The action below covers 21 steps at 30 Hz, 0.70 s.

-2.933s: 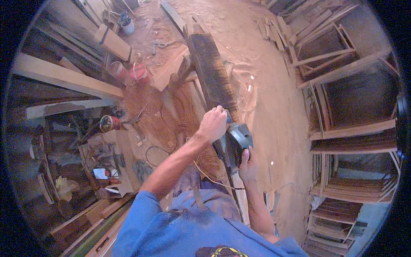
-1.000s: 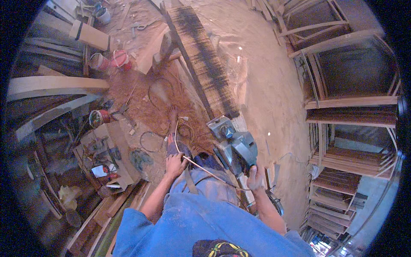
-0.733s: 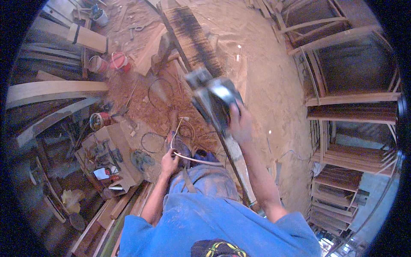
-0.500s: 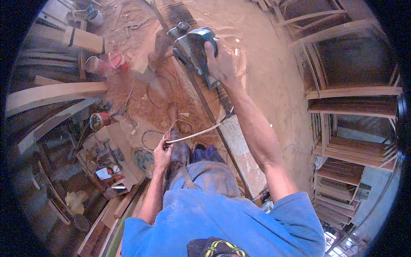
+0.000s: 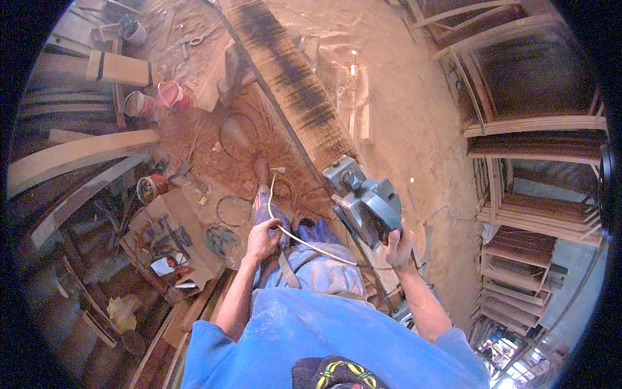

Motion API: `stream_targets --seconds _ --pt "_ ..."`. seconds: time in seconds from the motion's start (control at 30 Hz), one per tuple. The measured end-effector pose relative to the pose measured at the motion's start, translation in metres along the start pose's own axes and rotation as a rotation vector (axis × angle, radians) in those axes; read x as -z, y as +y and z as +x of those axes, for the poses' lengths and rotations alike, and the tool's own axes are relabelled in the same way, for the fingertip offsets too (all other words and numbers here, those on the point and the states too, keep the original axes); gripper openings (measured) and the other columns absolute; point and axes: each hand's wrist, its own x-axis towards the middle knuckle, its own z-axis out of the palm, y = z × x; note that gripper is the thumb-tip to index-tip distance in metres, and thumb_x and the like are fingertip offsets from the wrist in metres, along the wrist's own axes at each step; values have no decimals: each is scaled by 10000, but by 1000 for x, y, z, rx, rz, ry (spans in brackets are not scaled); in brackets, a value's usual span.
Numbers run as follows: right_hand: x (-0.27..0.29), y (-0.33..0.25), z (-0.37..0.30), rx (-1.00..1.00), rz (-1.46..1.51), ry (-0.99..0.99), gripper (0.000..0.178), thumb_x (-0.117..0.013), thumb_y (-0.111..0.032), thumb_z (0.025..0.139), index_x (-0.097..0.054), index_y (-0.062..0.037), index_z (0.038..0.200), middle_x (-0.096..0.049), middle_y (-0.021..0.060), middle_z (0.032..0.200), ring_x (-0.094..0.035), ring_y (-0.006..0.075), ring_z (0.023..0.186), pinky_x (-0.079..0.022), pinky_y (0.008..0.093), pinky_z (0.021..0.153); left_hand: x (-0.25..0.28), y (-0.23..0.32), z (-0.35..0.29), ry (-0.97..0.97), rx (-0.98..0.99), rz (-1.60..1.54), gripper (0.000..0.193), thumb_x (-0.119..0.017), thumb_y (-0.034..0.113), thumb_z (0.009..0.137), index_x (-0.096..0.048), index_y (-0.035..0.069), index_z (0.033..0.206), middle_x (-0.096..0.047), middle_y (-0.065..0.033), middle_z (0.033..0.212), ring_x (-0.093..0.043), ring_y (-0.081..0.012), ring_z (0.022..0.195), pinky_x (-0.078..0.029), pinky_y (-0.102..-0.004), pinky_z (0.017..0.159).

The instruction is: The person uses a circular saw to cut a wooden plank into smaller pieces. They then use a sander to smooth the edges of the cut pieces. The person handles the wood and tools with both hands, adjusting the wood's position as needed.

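My right hand (image 5: 400, 248) is closed round the rear handle of a dark electric hand planer (image 5: 368, 206). The planer rests on the near part of a long wooden plank (image 5: 295, 81), which runs from the far left toward my right side. Dark, rough patches alternate with paler wood along the plank's upper face. In front of my waist, my left hand (image 5: 264, 240) pinches a white power cord (image 5: 314, 247). From there the cord sags across to the planer's rear, and its other part rises to a loose end near my leg.
Reddish sawdust (image 5: 214, 146) covers the floor left of the plank. Red-and-white buckets (image 5: 172, 94) stand at the left, near a curved timber (image 5: 84, 152). A low bench (image 5: 175, 227) holds tools. Wooden frames and stacked boards (image 5: 531, 146) line the right side.
My right hand has drawn the planer back along the plank toward my body, uncovering the plank's far part. My left hand has shifted slightly right and nearer, still holding the cord.
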Motion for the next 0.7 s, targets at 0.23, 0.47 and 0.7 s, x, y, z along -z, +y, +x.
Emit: stream_targets --seconds 0.23,0.47,0.7 --pt "-65 -64 162 160 -53 97 496 -554 -462 1032 -645 -36 1268 -729 253 918 -723 445 839 -566 490 743 24 11 1 284 -49 -27 183 -800 164 819 -710 28 904 -711 -141 829 -708 -270 800 -541 -368 747" --pt "-132 -162 346 337 32 77 583 -463 -558 1033 -564 -131 1416 -681 305 1174 -647 501 1106 -507 545 975 55 27 26 825 -264 -36 391 -761 164 903 -497 16 655 -452 -105 593 -422 -247 559 -339 -391 547" --pt "-97 -105 298 275 127 -35 533 -492 -429 1064 -504 -86 1472 -625 268 1322 -585 378 1269 -440 446 1087 68 65 41 952 -379 -36 411 -697 241 949 -505 27 656 -376 -81 579 -414 -260 596 -337 -411 590"
